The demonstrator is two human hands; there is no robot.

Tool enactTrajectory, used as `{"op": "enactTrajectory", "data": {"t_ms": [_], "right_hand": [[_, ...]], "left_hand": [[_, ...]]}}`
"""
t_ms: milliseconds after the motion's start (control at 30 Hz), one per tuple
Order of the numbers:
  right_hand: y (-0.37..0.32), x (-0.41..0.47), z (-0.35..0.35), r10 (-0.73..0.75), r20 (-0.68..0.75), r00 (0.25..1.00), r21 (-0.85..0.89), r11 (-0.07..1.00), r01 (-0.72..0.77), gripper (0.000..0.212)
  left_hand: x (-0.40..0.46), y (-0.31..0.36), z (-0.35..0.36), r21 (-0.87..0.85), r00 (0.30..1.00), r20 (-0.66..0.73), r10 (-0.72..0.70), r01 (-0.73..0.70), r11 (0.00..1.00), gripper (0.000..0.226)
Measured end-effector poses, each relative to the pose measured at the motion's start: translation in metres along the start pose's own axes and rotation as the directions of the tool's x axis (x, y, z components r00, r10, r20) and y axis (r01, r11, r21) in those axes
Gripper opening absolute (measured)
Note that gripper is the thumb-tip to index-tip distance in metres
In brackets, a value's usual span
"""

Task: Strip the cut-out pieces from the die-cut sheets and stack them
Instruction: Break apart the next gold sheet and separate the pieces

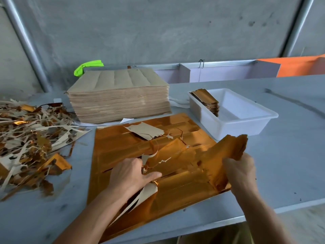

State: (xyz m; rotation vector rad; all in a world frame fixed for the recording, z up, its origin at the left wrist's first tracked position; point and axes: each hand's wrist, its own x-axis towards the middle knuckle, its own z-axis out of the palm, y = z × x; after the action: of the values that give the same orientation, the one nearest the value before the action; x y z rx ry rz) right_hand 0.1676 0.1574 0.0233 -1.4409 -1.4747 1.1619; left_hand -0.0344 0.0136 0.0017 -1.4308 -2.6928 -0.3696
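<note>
Right hand (240, 170) grips bundle of gold cut-out pieces (226, 155) over gold die-cut sheet (123, 147); left hand (131, 175) presses sheet, fingers loosely spread, beside bundle.

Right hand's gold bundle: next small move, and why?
Probably carry it to the white tray and set it beside the stacked gold pieces there. The right hand already grips a bundle of cut-out pieces lifted off the gold die-cut sheet, while the left hand holds the sheet down. The tray has bare floor next to that stack.
</note>
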Motion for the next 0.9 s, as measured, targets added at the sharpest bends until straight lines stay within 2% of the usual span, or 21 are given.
{"op": "enactTrajectory", "data": {"t_ms": [100,167,233,333,400,467,567,700,767,833,900], "right_hand": [[-0.008,-0.001,0.017,-0.119,0.046,0.992,-0.131,0.984,0.124,0.012],[-0.015,-0.004,0.028,-0.127,0.118,0.985,-0.128,0.982,0.142,0.023],[-0.022,-0.006,0.032,-0.069,0.183,0.981,-0.011,0.997,0.072,0.026],[-0.029,-0.010,0.030,0.017,0.312,0.950,0.160,0.985,-0.070,0.004],[-0.031,-0.012,0.030,0.023,0.374,0.927,0.219,0.969,-0.112,0.014],[-0.032,-0.012,0.033,0.013,0.410,0.912,0.288,0.947,-0.143,0.024],[-0.033,-0.014,0.037,-0.002,0.417,0.909,0.327,0.933,-0.148,0.029],[-0.035,-0.014,0.040,-0.065,0.413,0.909,0.277,0.959,-0.058,0.023],[-0.034,-0.014,0.041,-0.118,0.341,0.933,0.213,0.976,0.046,0.016],[-0.032,-0.014,0.043,-0.214,0.294,0.932,0.153,0.973,0.175,0.019],[-0.031,-0.018,0.050,-0.250,0.376,0.892,0.122,0.968,0.220,0.018]], "left_hand": [[-0.001,0.005,0.001,0.111,0.999,-0.026,0.030,-0.027,0.993,0.057],[0.000,0.009,0.002,0.181,0.998,-0.038,0.054,-0.046,0.982,0.059],[0.003,0.012,0.002,0.213,0.997,-0.018,0.074,-0.069,0.975,0.066],[0.009,0.015,-0.001,0.126,0.994,-0.006,0.105,-0.104,0.987,0.073],[0.013,0.020,-0.006,0.065,0.987,-0.048,0.155,-0.152,0.986,0.069],[0.017,0.027,-0.010,0.094,0.972,-0.103,0.213,-0.203,0.975,0.069],[0.021,0.032,-0.008,0.121,0.959,-0.101,0.265,-0.252,0.960,0.063],[0.021,0.027,-0.006,-0.004,0.953,-0.135,0.270,-0.273,0.962,0.035],[0.019,0.025,-0.008,-0.102,0.958,-0.184,0.221,-0.243,0.965,0.025],[0.016,0.026,-0.014,-0.180,0.952,-0.248,0.177,-0.225,0.958,0.014],[0.015,0.031,-0.018,-0.218,0.933,-0.309,0.183,-0.257,0.942,0.023]]}}
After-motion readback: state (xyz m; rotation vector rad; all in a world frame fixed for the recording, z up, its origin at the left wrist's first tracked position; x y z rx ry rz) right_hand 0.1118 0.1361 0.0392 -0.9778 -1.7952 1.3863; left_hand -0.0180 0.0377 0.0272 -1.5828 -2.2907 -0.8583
